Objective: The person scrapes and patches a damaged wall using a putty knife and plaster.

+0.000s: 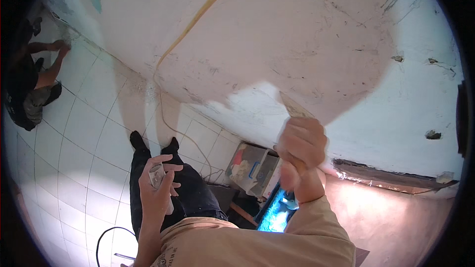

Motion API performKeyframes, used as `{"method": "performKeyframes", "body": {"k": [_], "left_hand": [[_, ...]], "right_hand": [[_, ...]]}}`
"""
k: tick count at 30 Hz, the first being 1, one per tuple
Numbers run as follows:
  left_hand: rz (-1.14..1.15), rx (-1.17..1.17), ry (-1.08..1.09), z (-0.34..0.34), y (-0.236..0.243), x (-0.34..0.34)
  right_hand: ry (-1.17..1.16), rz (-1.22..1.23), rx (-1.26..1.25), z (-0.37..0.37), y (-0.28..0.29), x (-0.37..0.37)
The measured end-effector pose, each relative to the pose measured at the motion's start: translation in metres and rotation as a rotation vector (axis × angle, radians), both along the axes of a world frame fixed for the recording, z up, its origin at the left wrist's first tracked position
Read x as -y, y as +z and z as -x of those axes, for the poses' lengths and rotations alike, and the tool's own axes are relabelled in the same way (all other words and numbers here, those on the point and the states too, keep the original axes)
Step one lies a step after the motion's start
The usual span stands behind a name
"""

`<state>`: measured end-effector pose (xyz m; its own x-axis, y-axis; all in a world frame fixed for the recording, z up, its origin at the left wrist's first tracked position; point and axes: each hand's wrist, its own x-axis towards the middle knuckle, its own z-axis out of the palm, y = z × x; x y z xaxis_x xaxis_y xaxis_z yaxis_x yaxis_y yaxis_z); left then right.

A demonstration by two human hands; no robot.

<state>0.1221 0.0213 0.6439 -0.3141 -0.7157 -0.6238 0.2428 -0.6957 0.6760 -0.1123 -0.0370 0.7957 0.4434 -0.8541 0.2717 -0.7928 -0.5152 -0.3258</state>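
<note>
I judge the putty knife (295, 107), clenched in the right hand (303, 143), light, stiff, best held low; the left hand (153, 197) cups a pale object (157, 174).

Wall (277, 34) is looking matt & plaster-like, w/ rough cracks & scuffs. Floor tiles (81, 118) are gleaming smooth & glossy, prob. ceramic. Bin (264, 169) is showing see-thru smooth plastic. Shirt (237, 242) & trousers (198, 183) are looking like matt cloth. Flat blade (295, 107) in rt. hand (303, 143) is looking dull, mat'l unclear.
</note>
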Motion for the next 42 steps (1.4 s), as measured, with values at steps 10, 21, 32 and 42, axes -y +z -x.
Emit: {"method": "performKeyframes", "body": {"k": [10,21,32,42], "left_hand": [[0.010,0.024,0.006,-0.002,0.004,-0.003],[-0.040,0.020,0.000,0.001,-0.002,-0.002],[-0.038,0.011,-0.054,0.011,-0.001,-0.002],[-0.071,-0.040,-0.031,0.009,-0.001,-0.002]], "right_hand": [[-0.230,0.098,-0.042,0.025,-0.024,-0.017],[-0.059,-0.140,0.201,0.018,-0.028,-0.037],[-0.053,0.094,-0.154,-0.018,0.020,-0.027],[0.155,-0.106,0.079,-0.007,0.026,-0.025]]}}
